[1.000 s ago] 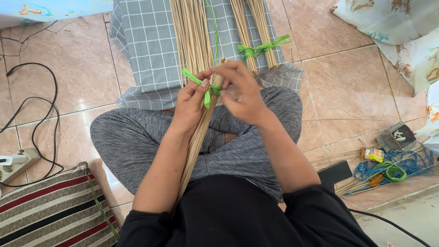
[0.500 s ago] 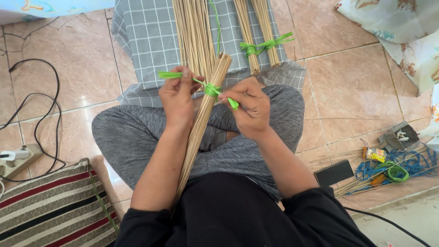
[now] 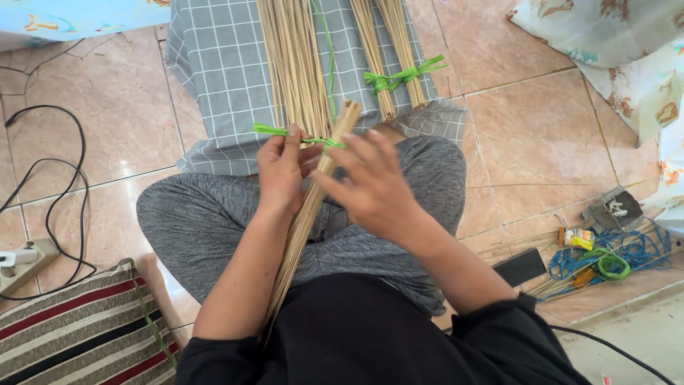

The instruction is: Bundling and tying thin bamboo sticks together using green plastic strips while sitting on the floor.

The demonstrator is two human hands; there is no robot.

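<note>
While the left hand (image 3: pixel 281 171) pinches the green tie (image 3: pixel 285 132) against the stick bundle (image 3: pixel 306 214), its fingers (image 3: pixel 291 142) clenched on both, the right hand (image 3: pixel 370 189) hovers spread and released just beside the bundle, holding nothing. That bundle slants across the lap, its top near the checked cloth (image 3: pixel 214 64), where loose sticks (image 3: pixel 292 64) and another tied bundle (image 3: pixel 392 57) lie. Off on the floor, a striped cushion (image 3: pixel 71 335) sits left and a blue cord tangle (image 3: pixel 627 253) right.
</note>
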